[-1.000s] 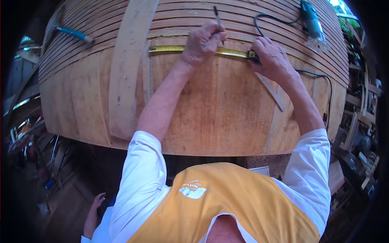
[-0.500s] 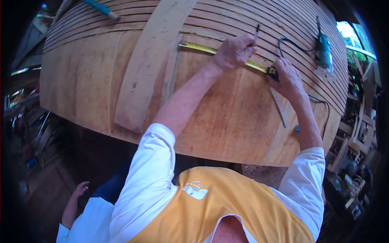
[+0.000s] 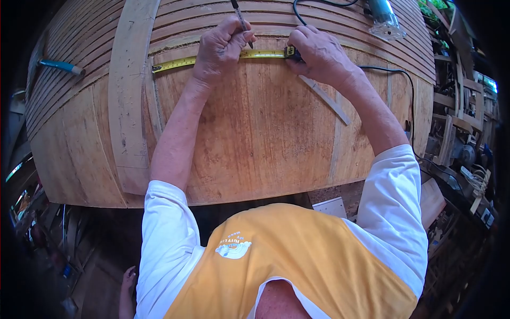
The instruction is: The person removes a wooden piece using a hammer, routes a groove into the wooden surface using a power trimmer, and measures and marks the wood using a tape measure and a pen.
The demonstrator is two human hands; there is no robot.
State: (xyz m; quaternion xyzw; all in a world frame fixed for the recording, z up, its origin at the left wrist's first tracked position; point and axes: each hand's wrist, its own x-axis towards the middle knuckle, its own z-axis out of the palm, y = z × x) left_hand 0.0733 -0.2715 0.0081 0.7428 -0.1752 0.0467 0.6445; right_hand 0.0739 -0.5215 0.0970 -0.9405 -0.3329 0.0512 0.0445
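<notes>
My left hand (image 3: 219, 53) is closed round a pen (image 3: 243, 20), whose lower tip points down close to the upper edge of the yellow tape blade (image 3: 263, 53). The heel of this hand covers part of the blade. My right hand (image 3: 321, 56) grips the black and yellow tape measure (image 3: 290, 52) by its case, largely hidden under the fingers. The blade lies extended leftward over the wooden panel (image 3: 255, 127), and its end sits beside a long plank (image 3: 129, 90).
A teal-handled tool (image 3: 62, 66) lies at the left on the grooved slats. A green power tool (image 3: 383, 18) rests at the upper right, and a dark cable (image 3: 406, 74) crosses the panel. A thin wood strip (image 3: 326, 101) lies below my right hand. Another person's hand (image 3: 129, 276) shows at lower left.
The view has turned, so the panel and tools appear shifted left. My left hand has tilted the pen so that its tip is now down by the blade. My right hand still holds the tape measure.
</notes>
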